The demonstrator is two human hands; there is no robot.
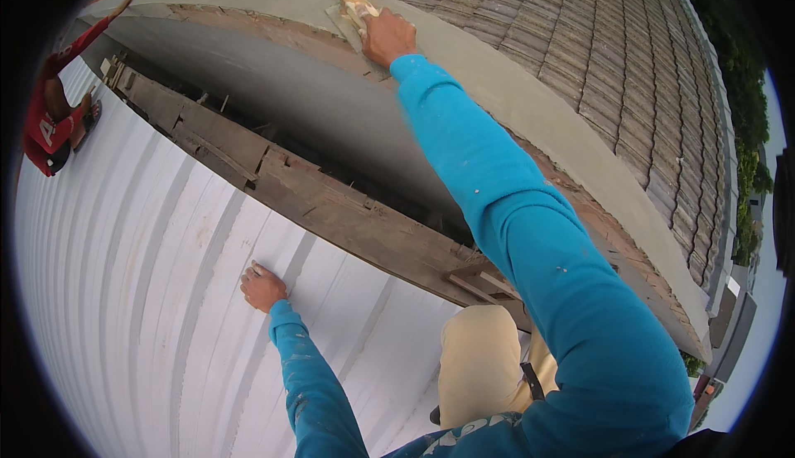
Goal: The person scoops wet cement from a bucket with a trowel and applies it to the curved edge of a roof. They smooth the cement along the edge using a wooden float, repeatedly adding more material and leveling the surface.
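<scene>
My right hand reaches far out, its fingers closed round a plastering float with a worn yellowish body. The float lies on the grey mortar band along the top of a curved wall. Part of the tool is hidden by my fingers. My left hand rests on the white ribbed metal roof, beside one of its raised ribs. It holds no tool, and its fingers look slightly bent against the sheet.
Weathered roof tiles rise beyond the mortar band. A rough plank borders a dark gap below the wall's smooth grey face. At the far left a person in red crouches on the metal roof, one arm raised to the wall top.
</scene>
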